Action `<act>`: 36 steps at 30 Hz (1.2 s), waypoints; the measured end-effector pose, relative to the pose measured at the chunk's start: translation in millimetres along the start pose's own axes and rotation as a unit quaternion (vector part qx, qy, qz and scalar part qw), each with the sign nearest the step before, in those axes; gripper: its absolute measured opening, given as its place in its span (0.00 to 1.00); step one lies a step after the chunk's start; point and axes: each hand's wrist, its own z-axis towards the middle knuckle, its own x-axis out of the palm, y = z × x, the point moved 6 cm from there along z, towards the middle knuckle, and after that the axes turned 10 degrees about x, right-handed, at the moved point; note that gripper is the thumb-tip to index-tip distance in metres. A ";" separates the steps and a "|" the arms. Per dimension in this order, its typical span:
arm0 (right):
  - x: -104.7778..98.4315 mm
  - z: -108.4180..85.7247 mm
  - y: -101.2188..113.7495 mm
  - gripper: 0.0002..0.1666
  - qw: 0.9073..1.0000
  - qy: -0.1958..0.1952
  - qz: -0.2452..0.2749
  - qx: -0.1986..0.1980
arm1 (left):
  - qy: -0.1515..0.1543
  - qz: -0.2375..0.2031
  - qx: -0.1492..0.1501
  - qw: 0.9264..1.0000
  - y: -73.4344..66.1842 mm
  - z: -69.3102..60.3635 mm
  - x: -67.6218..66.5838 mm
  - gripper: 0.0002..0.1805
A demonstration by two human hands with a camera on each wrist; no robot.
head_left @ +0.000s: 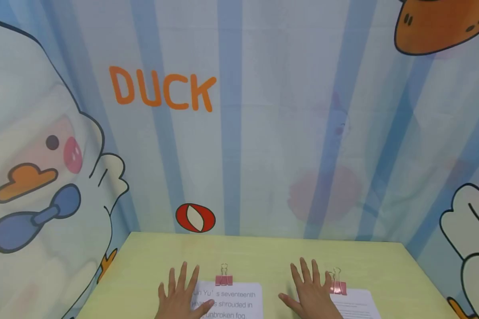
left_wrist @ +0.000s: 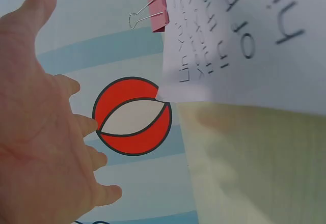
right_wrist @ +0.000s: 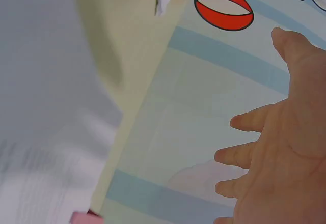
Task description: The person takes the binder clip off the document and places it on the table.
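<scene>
In the head view the left hand has its fingers spread, over the left edge of a printed sheet stack with a pink binder clip at its top. The right hand, fingers also spread, is at the left edge of a second sheet stack with its own pink clip. Both wrist views show bare palms, the left palm and the right palm, holding nothing. Whether either hand touches paper or table cannot be told.
The pale yellow table ends at a striped curtain printed with cartoon ducks, the word DUCK and a red and white ball. Curtain panels flank the table on both sides.
</scene>
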 end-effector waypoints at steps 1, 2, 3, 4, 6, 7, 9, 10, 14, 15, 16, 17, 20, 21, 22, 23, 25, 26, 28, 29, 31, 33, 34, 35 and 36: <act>-1.2 2.6 4.3 0.48 1.000 0.001 0.003 -0.005 | 0.002 -0.007 -0.001 1.000 0.1 2.0 -0.5 0.54; -2.1 5.1 9.0 0.48 1.000 0.002 0.007 -0.011 | 0.003 -0.014 -0.001 1.000 0.0 3.9 -1.3 0.54; -2.5 7.8 13.7 0.48 1.000 -0.001 0.010 -0.017 | 0.004 -0.020 -0.002 1.000 0.0 5.8 -2.1 0.54; -2.5 10.4 18.2 0.48 1.000 -0.002 0.013 -0.022 | 0.006 -0.023 -0.003 1.000 0.0 7.7 -3.0 0.54; -2.6 15.3 27.3 0.48 0.999 -0.009 0.016 -0.034 | 0.010 -0.029 -0.006 1.000 0.4 10.9 -4.7 0.55; -3.1 17.5 31.5 0.48 0.999 -0.009 0.018 -0.038 | 0.012 -0.030 -0.009 0.999 0.6 12.2 -5.4 0.55; -2.5 22.9 39.0 0.48 0.999 -0.012 0.017 -0.045 | 0.015 -0.033 -0.014 0.999 1.5 14.6 -6.7 0.56; -2.4 25.6 42.3 0.48 0.999 -0.012 0.015 -0.048 | 0.017 -0.035 -0.016 0.999 1.7 15.8 -7.0 0.56; -2.3 34.9 53.3 0.48 0.998 -0.004 0.017 -0.058 | 0.012 -0.053 -0.019 0.998 2.6 18.4 -9.2 0.56; -2.4 36.6 55.9 0.48 0.998 -0.001 0.019 -0.061 | 0.009 -0.057 -0.019 0.998 2.9 18.8 -9.7 0.56; -2.4 38.4 58.5 0.48 0.998 0.001 0.021 -0.064 | 0.006 -0.061 -0.020 0.998 3.3 19.1 -10.3 0.55; -2.0 39.9 61.2 0.48 0.997 0.003 0.024 -0.067 | 0.004 -0.064 -0.022 0.998 4.0 19.2 -10.7 0.55; -0.3 44.3 69.4 0.48 0.997 0.008 0.028 -0.076 | 0.003 -0.067 -0.027 0.997 5.9 20.5 -10.8 0.55; 0.3 46.0 72.1 0.47 0.996 0.008 0.029 -0.079 | 0.003 -0.069 -0.030 0.997 6.7 21.0 -10.4 0.56; 0.8 47.8 74.9 0.46 0.996 0.006 0.029 -0.083 | 0.004 -0.070 -0.032 0.997 7.4 21.6 -10.2 0.56; 1.4 49.6 77.7 0.46 0.996 0.005 0.030 -0.086 | 0.006 -0.074 -0.037 0.997 8.5 22.1 -9.5 0.56; 2.8 53.6 83.1 0.45 0.995 0.002 0.034 -0.092 | 0.011 -0.082 -0.047 0.995 10.5 22.7 -8.1 0.56; 3.8 55.9 85.7 0.45 0.995 0.002 0.034 -0.095 | 0.015 -0.085 -0.055 0.995 12.2 23.0 -6.9 0.56; 5.2 60.8 90.5 0.44 0.994 0.000 0.038 -0.101 | 0.020 -0.093 -0.069 0.993 14.6 23.5 -5.5 0.55; 6.2 63.1 92.4 0.43 0.994 0.000 0.040 -0.103 | 0.023 -0.097 -0.076 0.992 15.7 23.7 -4.2 0.54; 8.3 68.2 95.1 0.43 0.994 -0.002 0.041 -0.106 | 0.023 -0.098 -0.079 0.992 16.1 24.9 -1.6 0.53; 9.8 72.5 97.3 0.42 0.993 -0.003 0.044 -0.107 | 0.020 -0.101 -0.078 0.992 16.0 25.9 2.4 0.51; 11.0 74.3 98.1 0.42 0.993 -0.001 0.046 -0.107 | 0.017 -0.102 -0.075 0.992 15.7 26.1 4.8 0.51; 12.1 76.3 99.0 0.42 0.993 0.001 0.050 -0.107 | 0.017 -0.102 -0.076 0.992 15.6 26.5 7.1 0.50; 12.8 78.2 100.5 0.42 0.993 0.001 0.053 -0.109 | 0.018 -0.101 -0.079 0.992 15.6 27.1 9.4 0.50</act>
